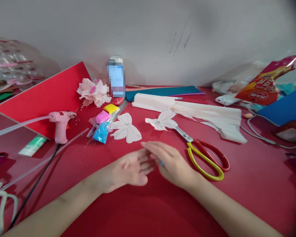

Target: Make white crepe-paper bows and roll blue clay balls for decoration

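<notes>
My left hand (132,168) is turned palm up with its fingers stretched out, and nothing shows on its palm. Over its fingertips lies my right hand (174,164), back upward and fingers close together. A small blue lump of clay (162,163) peeks out at the lower edge of my right hand, its rest hidden. Just beyond the hands are a white petal cutout (127,128) and a second white petal piece (162,120). Scissors (187,136) with red and yellow handles lie to the right, tips against that second piece.
A pink glue gun (61,125) rests at left by a red board (46,95). Blue (101,132), pink (103,117) and yellow clay packs (111,108) lie on thin wires. Behind are a pink paper flower (95,92), phone (116,79), white crepe paper (199,113) and snack bag (263,85).
</notes>
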`<action>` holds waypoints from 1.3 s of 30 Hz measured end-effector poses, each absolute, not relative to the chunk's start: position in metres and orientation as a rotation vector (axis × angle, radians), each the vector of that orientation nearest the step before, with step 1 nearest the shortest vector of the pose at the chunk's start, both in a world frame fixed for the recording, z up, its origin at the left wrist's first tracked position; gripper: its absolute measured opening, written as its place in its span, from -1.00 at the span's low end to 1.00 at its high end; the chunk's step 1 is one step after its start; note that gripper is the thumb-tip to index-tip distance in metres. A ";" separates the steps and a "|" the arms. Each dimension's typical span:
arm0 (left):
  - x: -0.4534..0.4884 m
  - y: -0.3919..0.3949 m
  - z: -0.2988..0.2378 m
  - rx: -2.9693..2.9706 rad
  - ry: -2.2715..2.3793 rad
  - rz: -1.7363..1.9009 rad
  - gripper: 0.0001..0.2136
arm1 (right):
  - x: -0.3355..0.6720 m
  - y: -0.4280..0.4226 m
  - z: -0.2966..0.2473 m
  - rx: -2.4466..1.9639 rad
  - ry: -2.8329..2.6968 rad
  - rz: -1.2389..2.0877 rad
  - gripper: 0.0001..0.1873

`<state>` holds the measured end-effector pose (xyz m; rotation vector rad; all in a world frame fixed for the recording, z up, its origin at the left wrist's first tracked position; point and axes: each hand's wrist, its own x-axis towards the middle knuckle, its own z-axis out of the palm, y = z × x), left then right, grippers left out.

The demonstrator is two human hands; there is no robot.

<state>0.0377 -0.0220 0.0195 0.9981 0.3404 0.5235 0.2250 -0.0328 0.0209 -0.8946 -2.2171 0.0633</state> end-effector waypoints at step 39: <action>0.027 0.006 0.017 1.136 0.885 1.095 -0.91 | 0.278 -0.065 0.005 -0.919 -2.691 0.210 -0.39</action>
